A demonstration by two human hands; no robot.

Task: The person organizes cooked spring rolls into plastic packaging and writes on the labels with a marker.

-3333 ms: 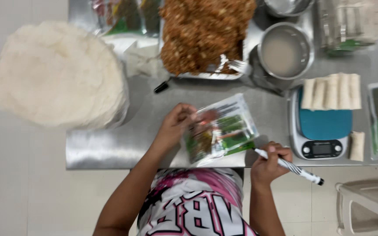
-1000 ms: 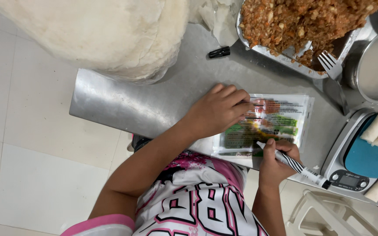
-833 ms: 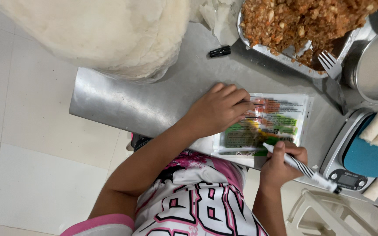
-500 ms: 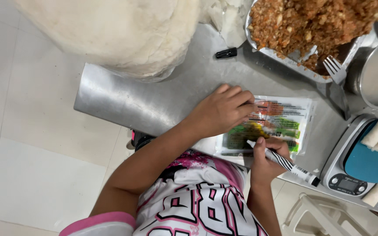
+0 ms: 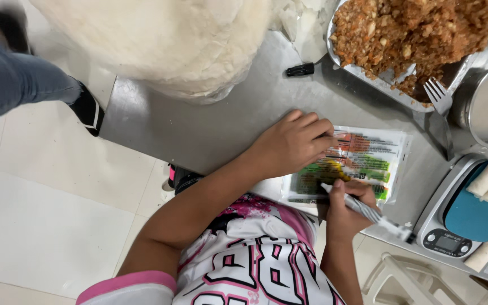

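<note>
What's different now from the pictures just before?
A passer-by's leg has come into view at the top left. The right hand has brought the marker tip back onto the near edge of the printed packet. About three seconds ago that marker was held off the packet, by the table edge. The left hand still presses the packet flat, and the tray of filling, fork and scale have not moved.

Bright, even light from above. The steel table [image 5: 199, 124] shows soft glare and only faint shadows beside the left hand [image 5: 292, 141]. A passing leg [image 5: 24, 85] left of the table is motion-blurred. The white stack [image 5: 165, 39] looks washed out. Edges bend slightly.
</note>
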